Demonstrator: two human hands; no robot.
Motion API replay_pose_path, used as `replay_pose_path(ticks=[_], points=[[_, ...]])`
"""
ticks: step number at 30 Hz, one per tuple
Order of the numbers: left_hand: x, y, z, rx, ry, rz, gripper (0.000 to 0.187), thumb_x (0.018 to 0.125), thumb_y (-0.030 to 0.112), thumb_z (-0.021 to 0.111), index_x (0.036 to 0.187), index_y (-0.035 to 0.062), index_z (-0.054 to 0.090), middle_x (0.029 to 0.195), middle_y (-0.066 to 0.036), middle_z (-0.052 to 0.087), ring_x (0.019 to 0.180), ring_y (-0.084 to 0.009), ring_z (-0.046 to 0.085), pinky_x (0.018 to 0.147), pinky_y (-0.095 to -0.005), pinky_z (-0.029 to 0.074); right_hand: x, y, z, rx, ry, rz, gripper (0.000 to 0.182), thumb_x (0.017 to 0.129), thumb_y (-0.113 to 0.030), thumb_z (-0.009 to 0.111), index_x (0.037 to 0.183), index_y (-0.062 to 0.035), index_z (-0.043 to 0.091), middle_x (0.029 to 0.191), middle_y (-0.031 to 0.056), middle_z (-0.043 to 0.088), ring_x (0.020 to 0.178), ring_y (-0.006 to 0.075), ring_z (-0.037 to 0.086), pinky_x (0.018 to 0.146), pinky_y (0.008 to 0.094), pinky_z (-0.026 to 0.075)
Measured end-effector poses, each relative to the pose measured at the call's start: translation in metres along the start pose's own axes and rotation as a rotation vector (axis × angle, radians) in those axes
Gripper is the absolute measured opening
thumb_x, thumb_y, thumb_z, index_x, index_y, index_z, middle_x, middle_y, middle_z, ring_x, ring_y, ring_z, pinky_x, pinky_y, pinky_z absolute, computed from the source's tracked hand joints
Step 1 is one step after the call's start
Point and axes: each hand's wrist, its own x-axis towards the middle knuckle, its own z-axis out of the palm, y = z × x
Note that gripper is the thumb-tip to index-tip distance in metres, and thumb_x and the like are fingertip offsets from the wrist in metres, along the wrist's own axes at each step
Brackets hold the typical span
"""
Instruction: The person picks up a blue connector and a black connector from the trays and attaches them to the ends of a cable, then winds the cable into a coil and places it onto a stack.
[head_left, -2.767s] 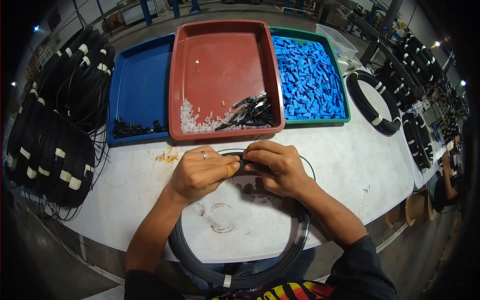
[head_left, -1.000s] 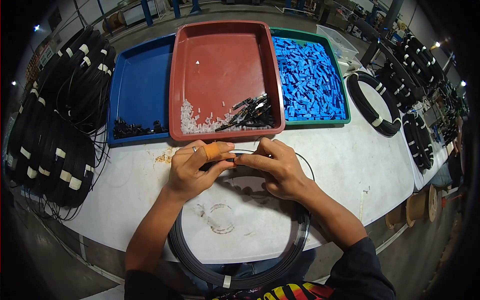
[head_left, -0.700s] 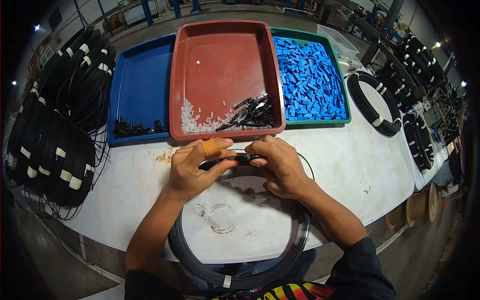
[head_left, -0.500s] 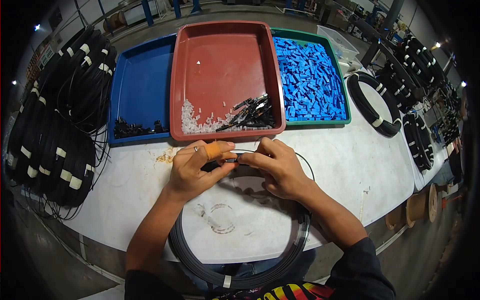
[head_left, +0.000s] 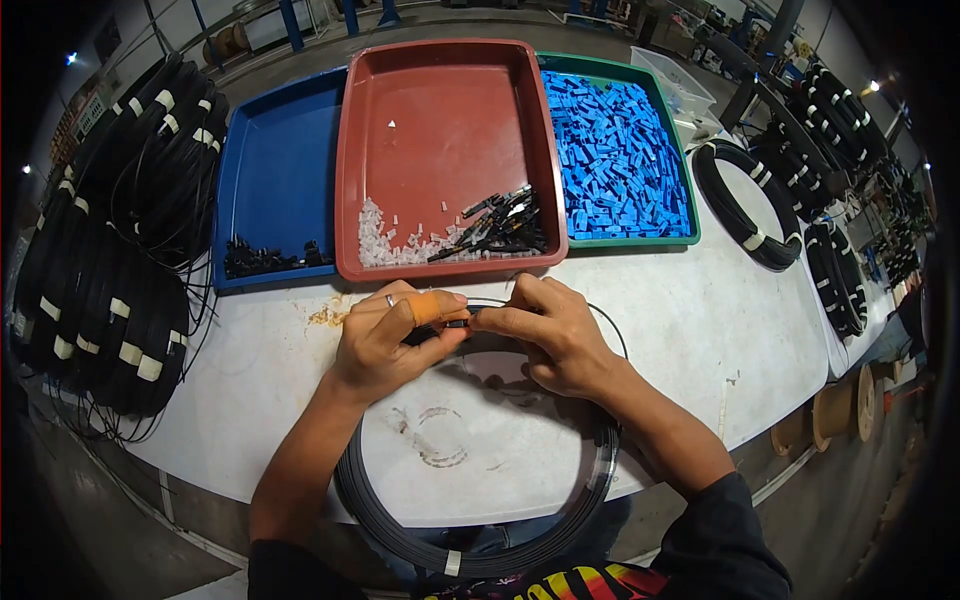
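Observation:
My left hand (head_left: 375, 345), with orange tape round a finger and a ring, pinches a small black connector (head_left: 458, 322) between thumb and fingers. My right hand (head_left: 560, 338) meets it from the right, its thumb and forefinger closed at the connector's end, where a thin black cable seems to run in. Fingers hide most of the connector and the exact joint. The cable loops behind my right hand and belongs to a black cable coil (head_left: 375, 515), bound with white tape, which lies below my hands and overhangs the table's near edge.
Ahead stand a red tray (head_left: 440, 130) with clear plastic pieces and black parts, a blue tray (head_left: 280, 150) with small black parts, and a green tray (head_left: 620, 242) full of blue clips. Stacked cable coils (head_left: 120, 300) rise at left; another coil (head_left: 700, 190) lies at right.
Both hands stay together, with the fingertips and connector shifted very slightly left in view. The whole scene has moved a little left too. Both grips look the same.

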Motion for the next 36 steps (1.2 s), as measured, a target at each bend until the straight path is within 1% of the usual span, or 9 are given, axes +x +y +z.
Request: replay_pose_path(ticks=[2,10,16,17,20,22,25,33,36], points=[[-0.001,0.001,0.003,-0.033,0.027,-0.061,0.046,0.07,-0.001,0.088,0.11,0.0024,0.066,0.097,-0.01,0.077,0.079,-0.0177,0.073,0.067,-0.0278,0.061,-0.002,0.002,0.003,-0.043,-0.015,0.006,0.062,0.058,0.001,0.073,0.118,-0.0174,0.071,0.088,0.0057,0.053,0.074,0.0283,0.053,0.065,0.0404,0.044],[-0.001,0.005,0.001,-0.073,-0.027,-0.183,0.05,0.071,0.001,0.088,0.114,0.0008,0.062,0.103,-0.011,0.076,0.074,-0.0171,0.075,0.071,-0.0256,0.063,0.004,0.0,0.002,-0.007,0.051,-0.102,0.054,0.064,0.0,0.074,0.117,-0.0118,0.07,0.098,0.0055,0.064,0.082,0.0279,0.062,0.069,0.0391,0.049],[0.012,0.001,-0.017,-0.195,-0.043,-0.285,0.043,0.078,0.01,0.087,0.112,-0.0012,0.062,0.097,-0.012,0.077,0.095,-0.0247,0.077,0.079,-0.0321,0.061,0.002,0.0,0.005,0.052,0.084,-0.038,0.048,0.067,0.003,0.073,0.113,-0.0083,0.069,0.092,0.0095,0.066,0.076,0.0307,0.066,0.064,0.0397,0.053],[0.014,-0.004,-0.02,-0.213,0.013,-0.399,0.039,0.082,0.011,0.084,0.113,-0.0008,0.063,0.098,-0.011,0.077,0.094,-0.0239,0.077,0.081,-0.0325,0.059,0.002,0.0,0.004,0.052,0.068,-0.017,0.046,0.068,0.004,0.073,0.112,-0.0079,0.068,0.091,0.0093,0.065,0.076,0.0306,0.066,0.064,0.04,0.052],[0.035,-0.03,-0.051,0.083,-0.069,-0.489,0.028,0.088,0.003,0.074,0.113,-0.0017,0.064,0.1,-0.013,0.077,0.1,-0.0212,0.075,0.089,-0.0307,0.056,0.003,-0.001,0.004,0.069,0.059,0.001,0.043,0.069,0.005,0.071,0.11,-0.0067,0.068,0.088,0.0091,0.064,0.077,0.0308,0.066,0.065,0.041,0.052],[0.044,-0.047,-0.064,0.105,-0.056,-0.474,0.023,0.087,0.003,0.074,0.108,-0.0002,0.067,0.097,-0.013,0.076,0.097,-0.0217,0.074,0.088,-0.0322,0.054,0.003,-0.001,0.002,0.088,-0.012,0.028,0.042,0.069,0.003,0.071,0.11,-0.0065,0.068,0.088,0.0091,0.064,0.077,0.0311,0.065,0.065,0.0409,0.052],[0.055,-0.063,-0.077,0.421,-0.324,-0.418,0.02,0.082,0.008,0.075,0.101,0.0043,0.072,0.087,-0.011,0.073,0.083,-0.0261,0.067,0.081,-0.0376,0.048,0.004,-0.001,-0.002,0.098,-0.068,0.026,0.045,0.067,0.0,0.071,0.112,-0.0066,0.068,0.093,0.0092,0.066,0.077,0.0305,0.065,0.067,0.0407,0.052],[0.044,-0.1,-0.051,0.755,-0.55,-0.083,0.012,0.084,0.02,0.075,0.088,0.0088,0.073,0.08,-0.004,0.07,0.088,-0.0217,0.061,0.081,-0.0371,0.041,0.006,-0.002,-0.006,0.144,-0.134,0.084,0.047,0.064,0.0,0.072,0.11,-0.0053,0.071,0.098,0.0095,0.069,0.08,0.0289,0.067,0.071,0.0391,0.053],[0.042,-0.101,-0.036,0.813,-0.549,-0.122,0.011,0.083,0.02,0.075,0.087,0.0095,0.073,0.082,-0.004,0.069,0.088,-0.0223,0.061,0.08,-0.0372,0.041,0.006,-0.002,-0.005,0.154,-0.139,0.101,0.047,0.063,0.001,0.072,0.11,-0.0054,0.072,0.097,0.0096,0.069,0.078,0.0275,0.066,0.07,0.038,0.053]])
